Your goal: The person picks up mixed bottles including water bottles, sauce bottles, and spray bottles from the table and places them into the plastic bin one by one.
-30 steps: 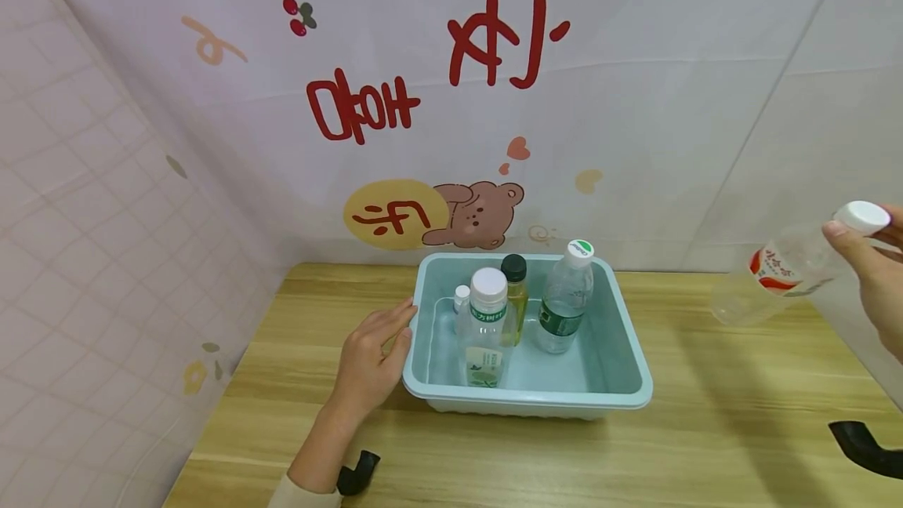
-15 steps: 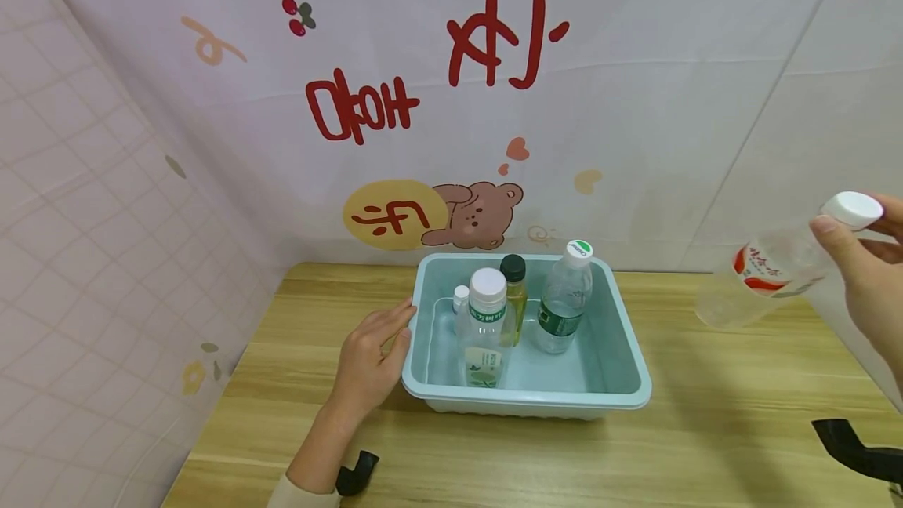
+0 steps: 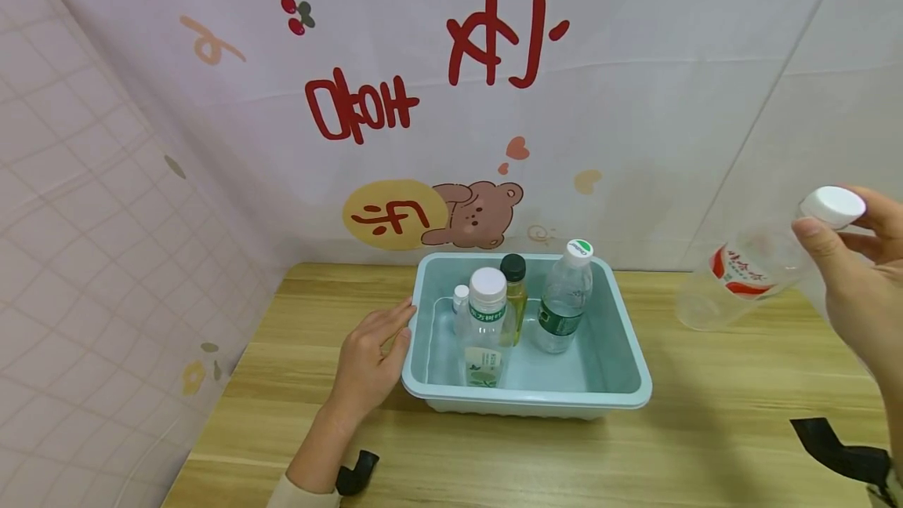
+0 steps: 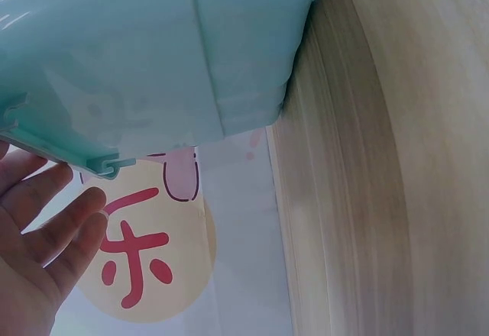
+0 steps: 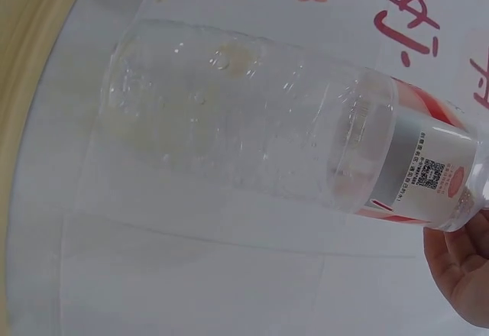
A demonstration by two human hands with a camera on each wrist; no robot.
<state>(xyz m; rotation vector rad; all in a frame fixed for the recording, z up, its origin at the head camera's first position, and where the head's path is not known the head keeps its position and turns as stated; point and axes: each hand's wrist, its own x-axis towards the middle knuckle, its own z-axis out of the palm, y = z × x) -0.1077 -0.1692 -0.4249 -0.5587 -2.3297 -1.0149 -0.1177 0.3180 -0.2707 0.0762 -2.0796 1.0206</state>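
Observation:
My right hand (image 3: 857, 265) pinches a clear plastic bottle (image 3: 748, 269) by the neck, just under its white cap. The bottle has a red and white label and tilts with its base down to the left, to the right of the light blue basin (image 3: 525, 400). In the right wrist view the see-through bottle body (image 5: 237, 114) shows only a few droplets. At the basin's left rim rests my left hand (image 3: 370, 355), its fingers extended along the edge. The left wrist view shows those fingers (image 4: 76, 233) lightly bent beside the basin's rim.
Inside the basin stand a green-labelled bottle with a white cap (image 3: 487, 328), a dark-capped bottle of yellowish look (image 3: 516, 296), a water bottle (image 3: 564, 300) and a small white-capped bottle (image 3: 461, 298). A printed wall cloth (image 3: 635, 139) hangs behind the wooden table (image 3: 494, 461).
My right hand has moved left with the tilted bottle, bringing it nearer the basin. The left hand and the basin have stayed put.

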